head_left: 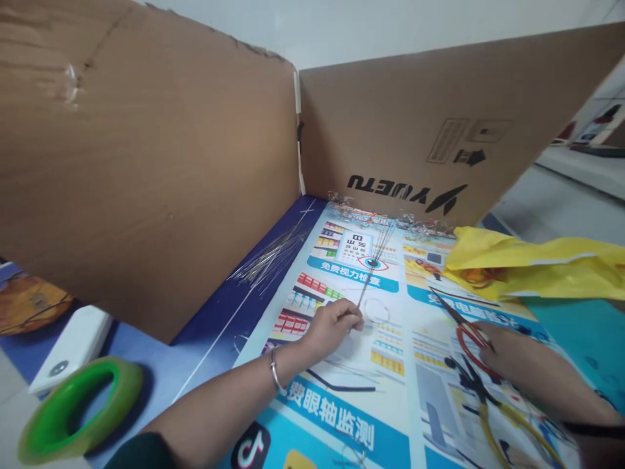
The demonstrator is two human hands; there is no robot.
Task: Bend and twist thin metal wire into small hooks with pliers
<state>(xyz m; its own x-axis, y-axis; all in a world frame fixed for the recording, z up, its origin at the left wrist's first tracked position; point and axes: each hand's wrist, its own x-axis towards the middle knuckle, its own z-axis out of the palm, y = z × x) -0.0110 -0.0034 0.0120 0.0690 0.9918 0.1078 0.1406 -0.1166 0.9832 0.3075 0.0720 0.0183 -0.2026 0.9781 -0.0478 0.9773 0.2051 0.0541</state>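
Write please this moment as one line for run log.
left hand: holds thin wires | right hand: holds red-handled scissors | beside scissors: yellow-handled pliers | picture's lower left: tape roll

L hand [336, 320] hides gripped stretch of wires [375, 264]; R hand [498, 352] blurry, fingers part-hidden at scissors [458, 318]; pliers [481, 393] handles cut off at btm; yellow bag [547, 257], worktop's [200, 352] R edge, runs out of view; scrap strands [420, 225], far edge, too fine to count
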